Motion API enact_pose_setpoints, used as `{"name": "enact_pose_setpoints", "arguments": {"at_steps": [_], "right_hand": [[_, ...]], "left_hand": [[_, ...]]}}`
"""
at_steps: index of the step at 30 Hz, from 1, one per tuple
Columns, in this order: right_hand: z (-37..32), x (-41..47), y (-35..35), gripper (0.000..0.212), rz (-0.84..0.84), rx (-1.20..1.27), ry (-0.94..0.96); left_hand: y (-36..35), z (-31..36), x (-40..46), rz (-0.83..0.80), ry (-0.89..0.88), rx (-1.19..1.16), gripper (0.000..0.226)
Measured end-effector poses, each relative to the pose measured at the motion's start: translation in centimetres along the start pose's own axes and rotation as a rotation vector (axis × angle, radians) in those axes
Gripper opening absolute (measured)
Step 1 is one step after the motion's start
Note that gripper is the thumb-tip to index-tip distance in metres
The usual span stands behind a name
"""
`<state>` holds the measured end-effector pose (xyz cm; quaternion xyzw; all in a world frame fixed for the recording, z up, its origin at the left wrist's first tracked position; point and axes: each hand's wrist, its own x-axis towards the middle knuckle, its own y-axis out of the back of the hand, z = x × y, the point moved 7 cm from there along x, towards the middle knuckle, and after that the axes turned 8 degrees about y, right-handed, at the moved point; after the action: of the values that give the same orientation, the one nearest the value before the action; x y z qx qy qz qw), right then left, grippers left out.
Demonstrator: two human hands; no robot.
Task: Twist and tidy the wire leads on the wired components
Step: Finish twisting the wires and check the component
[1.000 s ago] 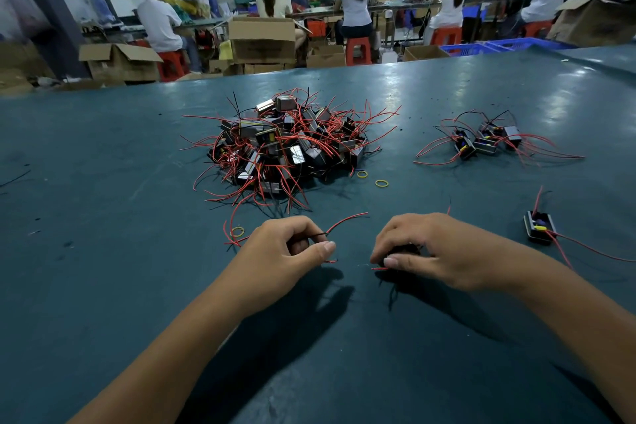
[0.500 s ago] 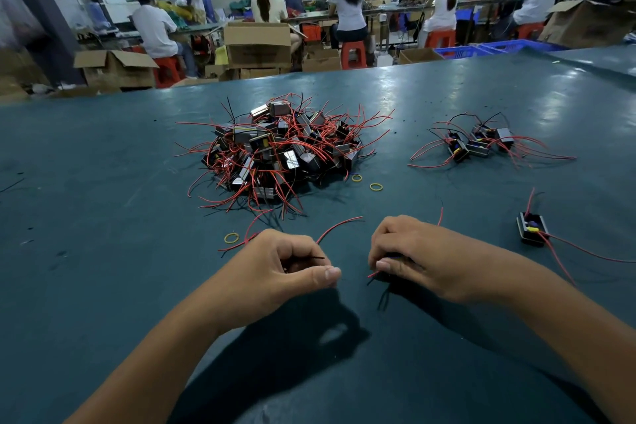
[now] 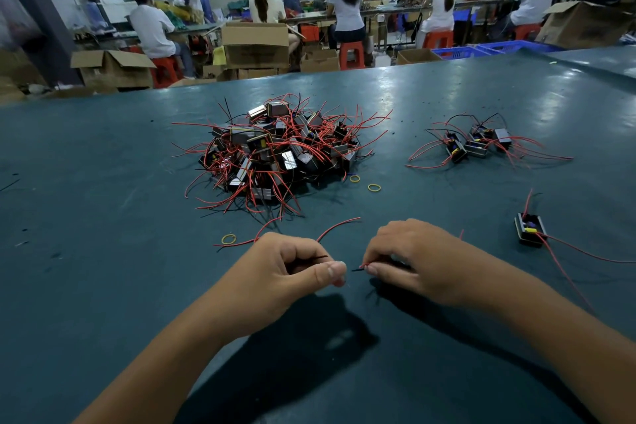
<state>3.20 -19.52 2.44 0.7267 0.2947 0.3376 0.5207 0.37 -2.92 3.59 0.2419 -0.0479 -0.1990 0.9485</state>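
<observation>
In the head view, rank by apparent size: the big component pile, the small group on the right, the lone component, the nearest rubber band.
1. Big pile
2. Small group
3. Lone component, though it lies nearer the camera
4. Rubber band, smallest

We list: desk point(image 3: 103, 217), dark teal; component pile point(image 3: 275, 151), black and silver with red leads; rubber bands point(image 3: 374, 187), yellow; stools point(image 3: 351, 53), red-orange; crates point(image 3: 481, 51), blue; boxes point(image 3: 256, 45), plain brown.
</observation>
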Motion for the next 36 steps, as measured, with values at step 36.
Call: {"name": "enact_pose_setpoints", "arguments": {"at_steps": [36], "right_hand": [[-2.3,-0.2,1.4,0.01,0.25,0.481,-0.186]], "left_hand": [[-0.6,0.0,0.8,0.223,-0.101,0.074,0.012]]}}
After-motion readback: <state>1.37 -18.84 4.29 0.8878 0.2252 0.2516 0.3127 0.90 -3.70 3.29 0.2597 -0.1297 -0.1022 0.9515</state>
